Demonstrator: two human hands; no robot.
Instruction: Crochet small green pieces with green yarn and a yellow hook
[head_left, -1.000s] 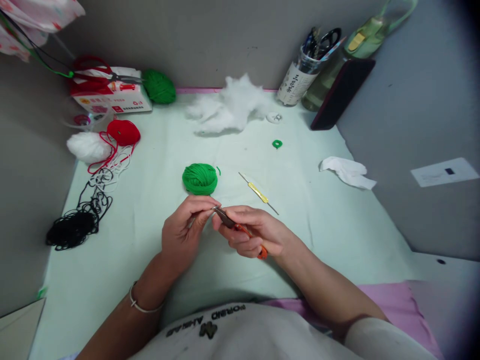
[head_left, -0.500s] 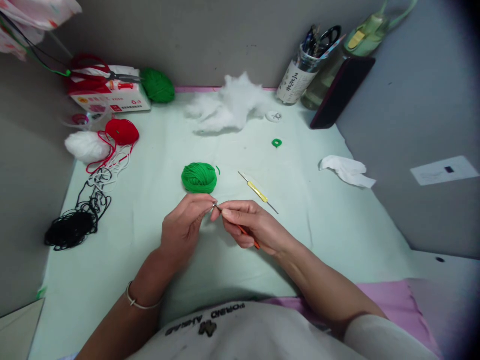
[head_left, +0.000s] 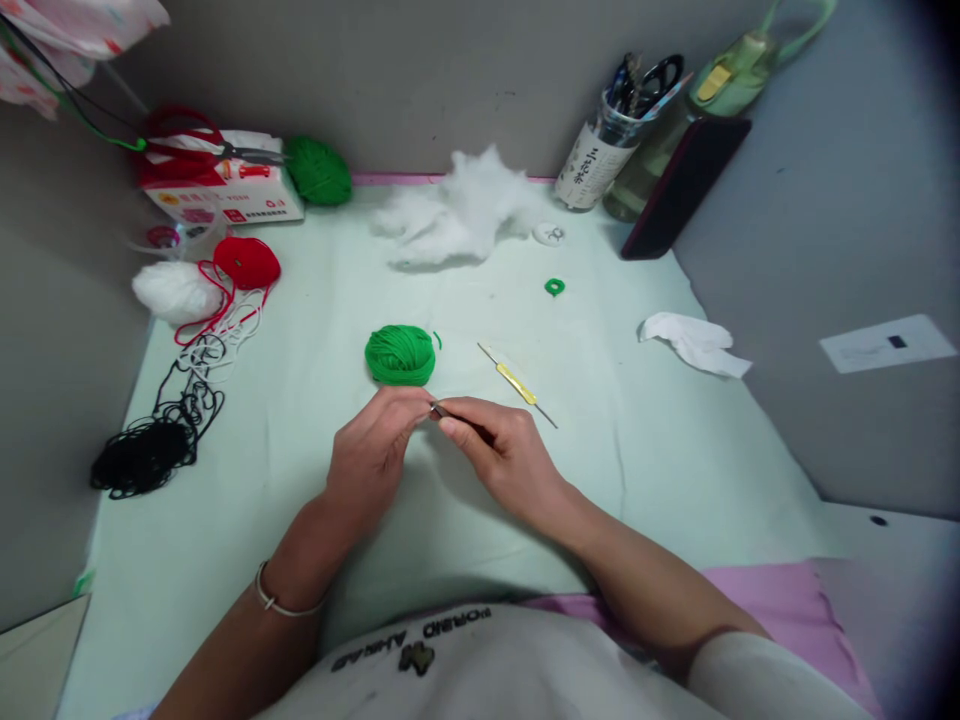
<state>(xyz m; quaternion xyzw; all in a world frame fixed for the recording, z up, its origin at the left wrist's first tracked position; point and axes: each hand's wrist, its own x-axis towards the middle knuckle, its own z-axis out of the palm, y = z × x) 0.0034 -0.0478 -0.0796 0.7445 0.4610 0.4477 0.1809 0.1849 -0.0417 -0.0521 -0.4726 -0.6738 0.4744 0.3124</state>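
Note:
My right hand (head_left: 511,455) is closed round a crochet hook (head_left: 444,411). Only its dark shaft and tip show now; the orange handle is hidden inside the hand. At the hook's tip, my left hand (head_left: 371,445) pinches thumb and fingers together on something too small to make out. Both hands meet over the table, just in front of a ball of green yarn (head_left: 400,355). To the right of the yarn lies a yellow-handled double-ended hook (head_left: 517,383). Farther back is a small green crocheted ring (head_left: 554,287).
White stuffing (head_left: 472,210) lies at the back. Black yarn (head_left: 146,455), red yarn (head_left: 247,262) and white yarn (head_left: 176,291) sit on the left, near scissors (head_left: 187,150) on a tissue box (head_left: 255,205). A pen holder (head_left: 592,165), phone (head_left: 682,190) and crumpled tissue (head_left: 694,342) are at right.
My right hand has rolled over, so the orange handle that showed below its fingers is now hidden. My left hand has shifted slightly right, still pinching.

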